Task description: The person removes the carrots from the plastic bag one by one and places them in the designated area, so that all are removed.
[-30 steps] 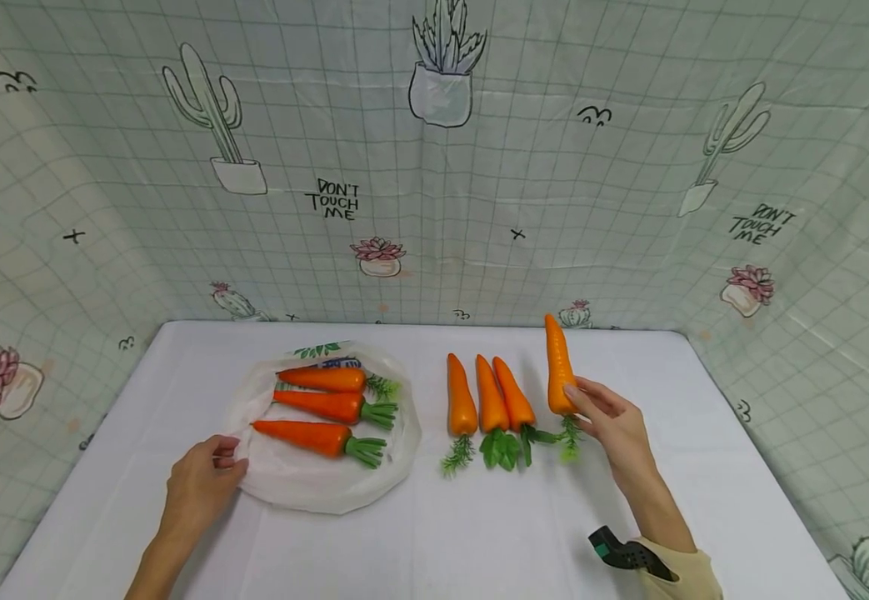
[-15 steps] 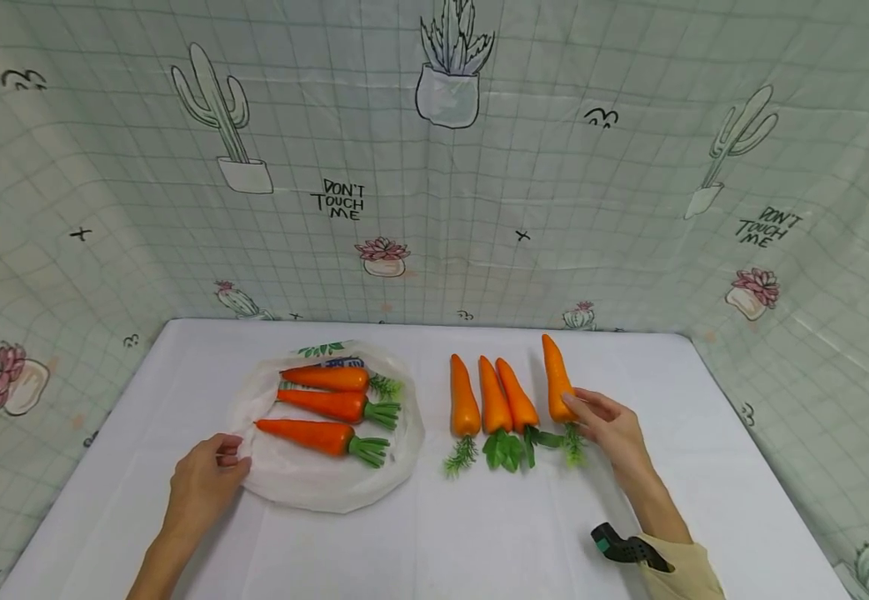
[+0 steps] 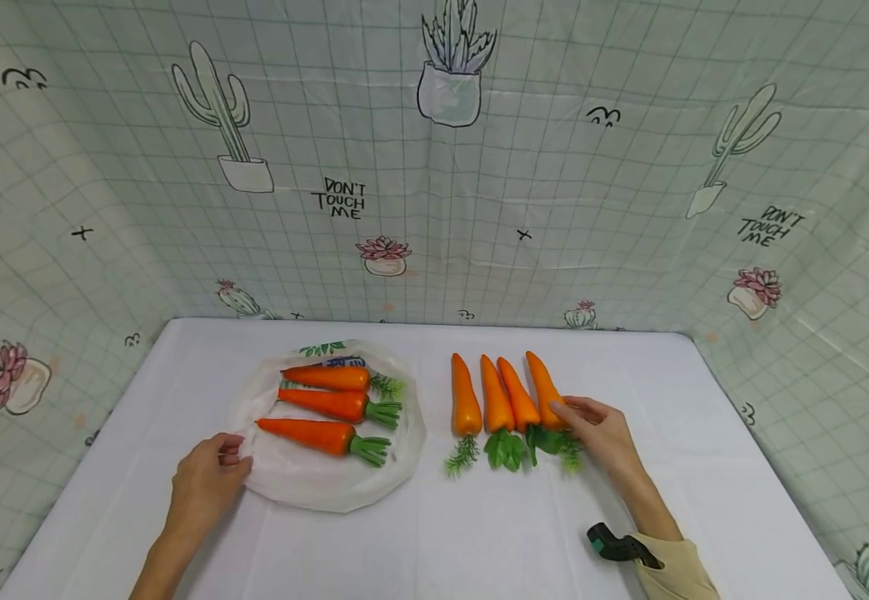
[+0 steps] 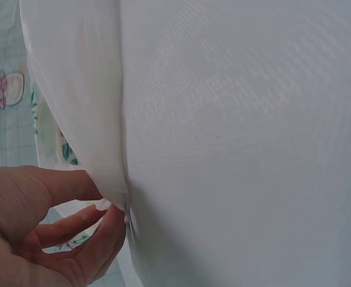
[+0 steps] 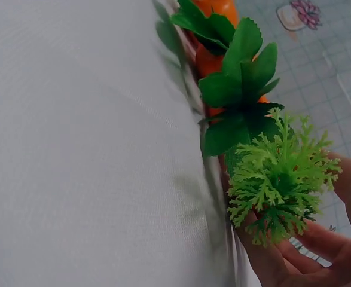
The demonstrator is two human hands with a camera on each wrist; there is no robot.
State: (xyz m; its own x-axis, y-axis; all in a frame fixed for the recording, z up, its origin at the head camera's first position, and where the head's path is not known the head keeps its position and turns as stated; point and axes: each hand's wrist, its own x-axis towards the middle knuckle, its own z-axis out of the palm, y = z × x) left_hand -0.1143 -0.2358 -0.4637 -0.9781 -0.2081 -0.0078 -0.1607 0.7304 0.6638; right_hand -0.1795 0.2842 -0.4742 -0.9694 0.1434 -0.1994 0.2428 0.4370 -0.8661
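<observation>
My left hand (image 3: 205,482) pinches the left edge of a white plastic bag (image 3: 314,492) that lies spread on the table. In the left wrist view the bag's thin edge (image 4: 82,101) is between thumb and fingers. Three orange toy-like carrots rest on the bag, the nearest carrot (image 3: 302,435) pointing left. My right hand (image 3: 605,433) holds another carrot (image 3: 543,377) by its thick end, tip pointing away. Its feathery light-green top (image 5: 283,185) fills the middle of the right wrist view. Beside it on the left lies a carrot (image 3: 518,396) with dark green leaves (image 5: 241,78).
Two more carrots continue the row leftward: a middle carrot (image 3: 496,396) and the leftmost carrot (image 3: 466,396). The white table (image 3: 434,542) ends at the back against a cactus-printed cloth (image 3: 329,275). A black band (image 3: 621,546) is on the right wrist.
My right hand has lowered its carrot toward the table and shifted it left, up beside the other carrots in the row. The left hand keeps its hold on the bag's edge.
</observation>
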